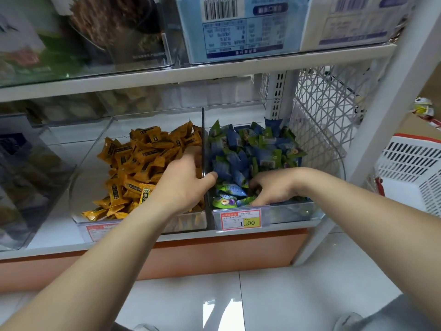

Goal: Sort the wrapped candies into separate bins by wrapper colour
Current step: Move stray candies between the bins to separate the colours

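Blue and green candies (241, 149) are heaped in the right-hand clear bin (298, 211) on the lower shelf, and the right hand (274, 187) is down among them near the front. Its fingers (259, 187) are curled into the pile with the tips buried, so there's no telling whether they've got one.

Next door, touching wall to wall, the left-hand clear bin (95, 149) holds nothing but orange candies (143, 161), piled towards its right side. The left hand (183, 182) sits over that pile, right at the wall between the bins. Its thumb (211, 176) pokes across to the blue-green side. The fingers reach in among the orange wrappers but are blurred, so the grip can't be called.

A red and yellow price label (241, 219) is clipped to the front of the right bin. Beyond that bin is a white mesh panel (322, 111), and further right a white basket (415, 168). On the shelf above sits a pale blue box (238, 29) with a barcode, and below is a glossy tiled floor (298, 295).
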Action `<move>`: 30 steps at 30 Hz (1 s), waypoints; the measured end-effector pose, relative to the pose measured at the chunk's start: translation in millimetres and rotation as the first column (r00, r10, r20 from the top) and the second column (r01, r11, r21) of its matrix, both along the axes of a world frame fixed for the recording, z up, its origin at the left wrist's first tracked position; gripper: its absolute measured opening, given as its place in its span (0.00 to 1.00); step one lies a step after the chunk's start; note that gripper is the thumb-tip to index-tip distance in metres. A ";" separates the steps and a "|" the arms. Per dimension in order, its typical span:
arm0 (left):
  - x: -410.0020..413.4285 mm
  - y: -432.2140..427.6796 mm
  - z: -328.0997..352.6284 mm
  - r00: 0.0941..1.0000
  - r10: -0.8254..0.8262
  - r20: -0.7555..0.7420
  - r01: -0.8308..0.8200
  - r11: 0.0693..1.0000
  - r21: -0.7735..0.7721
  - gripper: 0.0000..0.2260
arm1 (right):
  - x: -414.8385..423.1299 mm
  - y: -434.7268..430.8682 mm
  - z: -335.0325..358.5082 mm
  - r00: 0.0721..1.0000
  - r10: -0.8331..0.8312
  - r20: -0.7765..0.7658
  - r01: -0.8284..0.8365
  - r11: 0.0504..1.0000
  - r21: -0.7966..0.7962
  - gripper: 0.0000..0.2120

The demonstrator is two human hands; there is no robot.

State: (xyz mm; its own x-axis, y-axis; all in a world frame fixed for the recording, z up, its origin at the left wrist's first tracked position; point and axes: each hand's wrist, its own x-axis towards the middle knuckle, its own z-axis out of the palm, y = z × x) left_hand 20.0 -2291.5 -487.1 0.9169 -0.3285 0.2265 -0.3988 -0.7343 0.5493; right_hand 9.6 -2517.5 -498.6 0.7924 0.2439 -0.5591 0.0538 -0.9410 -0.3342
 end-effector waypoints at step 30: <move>-0.5 -1.8 -3.5 1.000 -0.002 -0.020 0.002 1.000 0.001 0.26 | -13.4 -32.1 8.6 0.998 -0.016 -0.063 0.009 0.995 -0.096 0.11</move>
State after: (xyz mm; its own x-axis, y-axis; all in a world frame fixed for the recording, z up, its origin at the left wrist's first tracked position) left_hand 19.5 -2293.3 -490.6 0.9206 -0.3307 0.2077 -0.3893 -0.7343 0.5561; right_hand -3.8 -2549.6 -490.0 0.7573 0.1770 -0.6286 0.0234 -0.9693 -0.2448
